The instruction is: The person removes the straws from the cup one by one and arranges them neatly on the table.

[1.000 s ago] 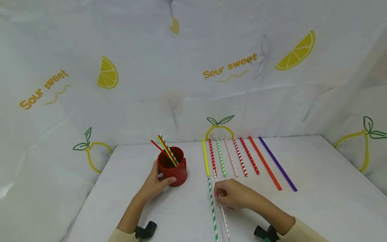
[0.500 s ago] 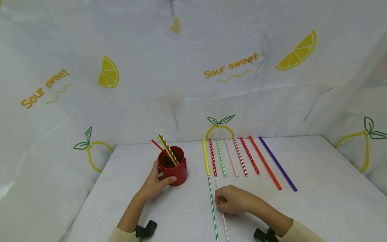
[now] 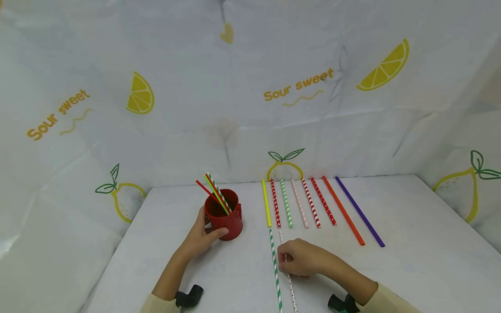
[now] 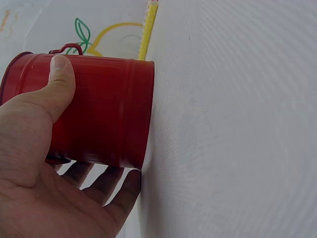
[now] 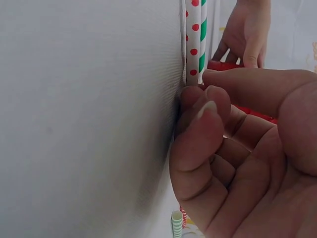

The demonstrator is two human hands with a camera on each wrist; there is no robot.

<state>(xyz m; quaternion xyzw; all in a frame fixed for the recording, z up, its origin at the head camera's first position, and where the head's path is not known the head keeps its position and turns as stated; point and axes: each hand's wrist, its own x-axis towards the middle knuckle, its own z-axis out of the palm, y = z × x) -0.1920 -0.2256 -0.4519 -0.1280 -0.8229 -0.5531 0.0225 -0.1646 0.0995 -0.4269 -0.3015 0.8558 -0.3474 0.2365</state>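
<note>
On the left of the head view, my left hand (image 3: 201,239) grips a small red pail (image 3: 231,228) with side handles. Its thumb (image 4: 62,82) lies along the pail's wall in the left wrist view, and the fingers go round the other side. Several red, green and striped straws (image 3: 214,191) lean inside the pail. My right hand (image 3: 303,258), fingers curled down at the table, pinches a white straw with red dots (image 3: 292,291); the right wrist view shows this dotted straw (image 5: 194,37) running up from the fingertips. Close on its left lies a green-and-white striped straw (image 3: 275,274).
Behind the right hand, several straws lie in a row, from a yellow straw (image 3: 266,204) to an orange straw (image 3: 344,211) and a purple straw (image 3: 360,212). The white table (image 3: 422,261) ends at a lemon-printed backdrop (image 3: 235,100).
My right hand has shifted slightly toward me with the dotted white straw, whose far end now sits just short of the red dotted straw. The left hand and pail have stayed put.
</note>
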